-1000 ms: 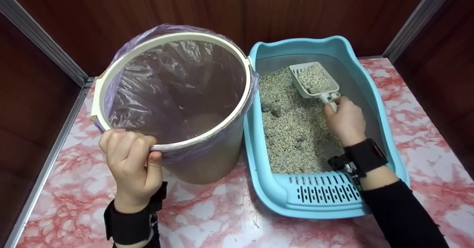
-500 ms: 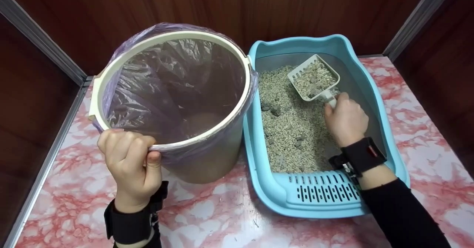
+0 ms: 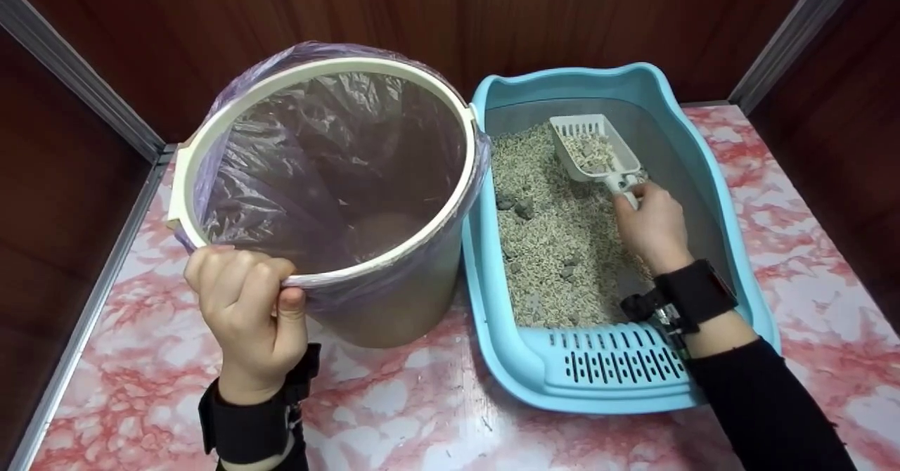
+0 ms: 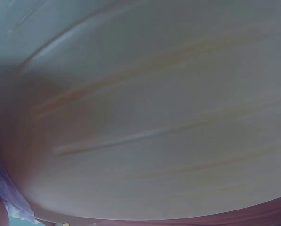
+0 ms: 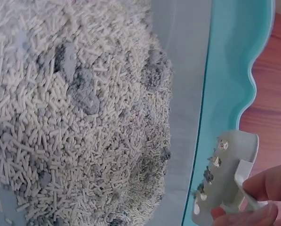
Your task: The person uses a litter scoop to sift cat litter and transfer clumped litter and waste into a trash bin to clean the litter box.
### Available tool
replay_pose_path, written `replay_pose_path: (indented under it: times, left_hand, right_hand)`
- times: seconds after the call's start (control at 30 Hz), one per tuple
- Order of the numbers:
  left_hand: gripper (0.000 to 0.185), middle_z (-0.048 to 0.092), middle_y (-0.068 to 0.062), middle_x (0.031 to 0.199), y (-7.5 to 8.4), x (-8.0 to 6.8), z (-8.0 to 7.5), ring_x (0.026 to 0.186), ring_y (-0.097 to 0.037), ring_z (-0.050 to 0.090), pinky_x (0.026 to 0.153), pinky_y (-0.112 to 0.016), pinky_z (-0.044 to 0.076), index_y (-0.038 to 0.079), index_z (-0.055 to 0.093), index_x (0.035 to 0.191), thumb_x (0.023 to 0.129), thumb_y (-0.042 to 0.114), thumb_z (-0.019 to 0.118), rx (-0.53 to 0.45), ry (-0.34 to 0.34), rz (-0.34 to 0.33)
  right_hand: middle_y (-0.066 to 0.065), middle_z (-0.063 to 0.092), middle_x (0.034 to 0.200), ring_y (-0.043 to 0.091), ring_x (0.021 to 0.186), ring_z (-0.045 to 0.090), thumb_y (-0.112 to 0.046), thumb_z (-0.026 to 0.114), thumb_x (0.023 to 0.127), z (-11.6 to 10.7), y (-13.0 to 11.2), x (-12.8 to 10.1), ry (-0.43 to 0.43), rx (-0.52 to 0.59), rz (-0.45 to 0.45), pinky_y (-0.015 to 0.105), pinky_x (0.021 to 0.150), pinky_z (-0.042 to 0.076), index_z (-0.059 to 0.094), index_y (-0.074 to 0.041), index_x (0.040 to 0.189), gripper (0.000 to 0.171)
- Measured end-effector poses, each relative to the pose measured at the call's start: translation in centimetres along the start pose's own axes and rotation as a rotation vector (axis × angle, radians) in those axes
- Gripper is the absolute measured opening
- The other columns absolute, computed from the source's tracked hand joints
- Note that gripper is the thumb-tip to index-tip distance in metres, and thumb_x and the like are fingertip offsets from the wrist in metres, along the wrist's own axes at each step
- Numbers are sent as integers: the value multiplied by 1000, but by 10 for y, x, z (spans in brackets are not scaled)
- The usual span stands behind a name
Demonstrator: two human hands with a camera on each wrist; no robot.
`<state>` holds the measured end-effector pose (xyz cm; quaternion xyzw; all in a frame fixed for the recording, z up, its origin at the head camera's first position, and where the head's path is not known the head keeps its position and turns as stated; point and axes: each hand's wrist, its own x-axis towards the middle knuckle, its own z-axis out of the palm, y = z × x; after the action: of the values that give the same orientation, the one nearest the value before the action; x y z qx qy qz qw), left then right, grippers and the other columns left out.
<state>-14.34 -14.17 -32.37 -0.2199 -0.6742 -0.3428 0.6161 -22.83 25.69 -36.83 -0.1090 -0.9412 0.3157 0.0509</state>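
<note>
Presently, my right hand [image 3: 654, 226] grips the scoop [image 3: 616, 145] by its handle [image 3: 619, 181], right of centre in the frame. The scoop sits just beyond that hand, up and to its left, within the outline of the tray [image 3: 486, 281]. It carries a partial load of litter [image 3: 548, 246]; whether its underside touches the bed cannot be determined. Dark clumps [image 3: 524, 209] lie lower left of the scoop.

My left hand [image 3: 246, 309], at lower left, grips the near rim of the bin [image 3: 404, 309], fingers over the top, thumb below. A bag [image 3: 288, 169] lines the bin and folds over its rim. The scoop lies well apart from this hand, toward the upper right.
</note>
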Motion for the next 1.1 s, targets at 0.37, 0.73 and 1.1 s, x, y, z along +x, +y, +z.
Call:
replay_pose_path:
  times: [0.37,0.73,1.1]
  left_hand:
    - [63,36,-10,56,-1,-1,0,64,-30,27,82,-40,26,3,46,61,100,52,47,6,-6,-6]
    - [63,35,-10,55,0,0,0,64,-30,26,81,-40,26,3,45,61,100,52,47,0,2,-3]
    - [63,34,-10,55,1,1,1,63,-29,27,80,-39,25,3,44,61,100,52,47,-8,9,-2]
  right_hand:
    - [-2,43,65,12,53,39,-27,41,103,-2,-6,11,-6,91,21,29,51,34,57,0,95,33]
    - [14,59,82,20,59,48,-28,42,101,-3,-11,7,45,-27,-14,32,53,35,60,3,119,40]
    - [21,60,77,44,66,60,-17,48,97,9,-27,3,325,-191,-191,57,57,45,57,4,98,23]
